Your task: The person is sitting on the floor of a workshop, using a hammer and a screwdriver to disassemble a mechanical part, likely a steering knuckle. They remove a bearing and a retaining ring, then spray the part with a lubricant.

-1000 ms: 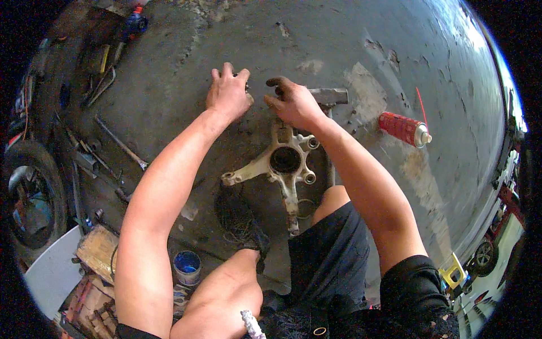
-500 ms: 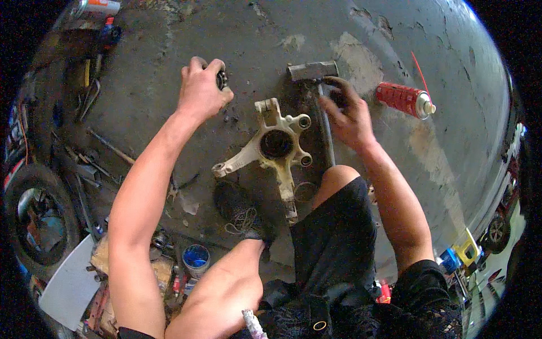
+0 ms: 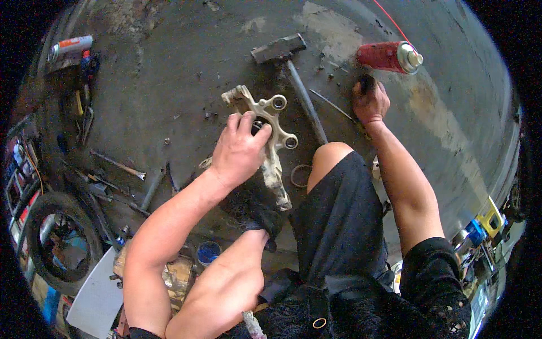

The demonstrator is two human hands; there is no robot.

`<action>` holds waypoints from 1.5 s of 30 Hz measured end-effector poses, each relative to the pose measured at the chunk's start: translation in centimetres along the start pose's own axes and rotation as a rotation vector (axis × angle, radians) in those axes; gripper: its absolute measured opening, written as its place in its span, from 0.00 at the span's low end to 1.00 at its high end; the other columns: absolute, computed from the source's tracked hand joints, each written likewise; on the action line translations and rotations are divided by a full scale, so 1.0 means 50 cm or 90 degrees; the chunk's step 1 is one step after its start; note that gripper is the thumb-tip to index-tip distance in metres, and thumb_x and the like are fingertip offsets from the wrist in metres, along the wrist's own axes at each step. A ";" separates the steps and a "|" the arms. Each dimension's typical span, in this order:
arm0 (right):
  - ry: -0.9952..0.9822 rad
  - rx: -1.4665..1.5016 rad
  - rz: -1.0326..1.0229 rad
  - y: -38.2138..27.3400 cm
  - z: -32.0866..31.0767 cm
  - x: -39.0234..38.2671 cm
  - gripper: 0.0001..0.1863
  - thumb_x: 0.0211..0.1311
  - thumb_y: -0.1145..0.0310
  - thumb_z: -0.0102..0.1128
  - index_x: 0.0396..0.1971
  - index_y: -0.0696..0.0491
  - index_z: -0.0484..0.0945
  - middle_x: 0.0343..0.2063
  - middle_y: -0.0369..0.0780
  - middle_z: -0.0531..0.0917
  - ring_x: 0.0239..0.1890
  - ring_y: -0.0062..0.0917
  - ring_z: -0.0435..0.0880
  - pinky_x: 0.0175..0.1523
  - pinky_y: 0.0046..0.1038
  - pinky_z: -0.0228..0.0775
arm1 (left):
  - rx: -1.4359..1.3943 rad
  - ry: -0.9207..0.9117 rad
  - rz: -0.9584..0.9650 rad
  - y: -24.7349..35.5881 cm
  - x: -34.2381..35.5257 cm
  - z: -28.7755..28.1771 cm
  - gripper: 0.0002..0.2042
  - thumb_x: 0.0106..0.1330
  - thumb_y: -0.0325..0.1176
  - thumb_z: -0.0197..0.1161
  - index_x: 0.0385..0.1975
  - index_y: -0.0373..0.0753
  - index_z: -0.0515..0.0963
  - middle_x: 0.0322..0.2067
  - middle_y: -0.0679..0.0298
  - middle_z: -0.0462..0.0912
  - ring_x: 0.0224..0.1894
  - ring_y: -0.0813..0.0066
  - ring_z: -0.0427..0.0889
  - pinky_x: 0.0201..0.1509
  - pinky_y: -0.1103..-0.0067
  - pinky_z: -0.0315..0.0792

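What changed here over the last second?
The left hand came down onto the grey metal steering knuckle. The right hand left the long-handled sledgehammer and now grips a small dark object beside the red spray can. Knuckle, sledgehammer and can stayed put.

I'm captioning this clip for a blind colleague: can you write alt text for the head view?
Seen from above, a person crouched on a stained concrete floor rests the left hand on a pale metal steering knuckle, while the right hand holds a small dark part on the floor beside a red spray can. A sledgehammer lies between them; tools and a tyre lie left.
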State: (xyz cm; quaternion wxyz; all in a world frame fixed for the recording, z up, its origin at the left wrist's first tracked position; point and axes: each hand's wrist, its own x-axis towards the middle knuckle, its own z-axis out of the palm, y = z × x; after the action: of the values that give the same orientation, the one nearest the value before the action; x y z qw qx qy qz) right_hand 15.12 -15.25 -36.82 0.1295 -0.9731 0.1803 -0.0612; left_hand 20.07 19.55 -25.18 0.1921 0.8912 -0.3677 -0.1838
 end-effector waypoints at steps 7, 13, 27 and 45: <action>-0.009 0.015 0.017 0.004 0.004 0.004 0.14 0.60 0.54 0.56 0.40 0.45 0.78 0.31 0.41 0.81 0.36 0.42 0.81 0.38 0.42 0.73 | 0.106 0.012 -0.001 0.020 0.004 0.026 0.23 0.45 0.30 0.69 0.46 0.41 0.77 0.51 0.50 0.71 0.53 0.48 0.70 0.52 0.64 0.75; -0.011 0.021 0.021 0.005 0.002 0.006 0.13 0.59 0.56 0.57 0.40 0.44 0.78 0.32 0.41 0.82 0.37 0.41 0.81 0.40 0.42 0.74 | 0.196 0.029 0.007 0.030 0.000 0.041 0.25 0.47 0.33 0.70 0.49 0.41 0.77 0.49 0.52 0.74 0.50 0.52 0.73 0.51 0.65 0.76; -0.013 0.024 0.034 -0.006 -0.014 0.006 0.12 0.59 0.55 0.56 0.40 0.42 0.77 0.34 0.40 0.83 0.39 0.40 0.82 0.40 0.42 0.74 | 0.081 0.142 -0.021 0.011 -0.088 -0.019 0.14 0.53 0.26 0.66 0.41 0.35 0.79 0.42 0.57 0.82 0.50 0.55 0.77 0.54 0.67 0.73; -0.016 0.029 0.014 0.006 -0.002 0.002 0.18 0.61 0.53 0.53 0.50 0.39 0.74 0.36 0.41 0.83 0.39 0.42 0.82 0.40 0.43 0.74 | 0.302 0.081 0.009 0.021 -0.118 0.051 0.21 0.53 0.28 0.57 0.50 0.36 0.79 0.54 0.61 0.78 0.54 0.58 0.72 0.57 0.65 0.66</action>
State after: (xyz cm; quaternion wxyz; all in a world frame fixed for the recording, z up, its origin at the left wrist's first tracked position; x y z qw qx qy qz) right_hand 15.11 -15.57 -36.79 0.1545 -0.9686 0.1878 -0.0519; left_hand 14.34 22.61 -25.79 0.0013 0.9186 -0.3938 -0.0342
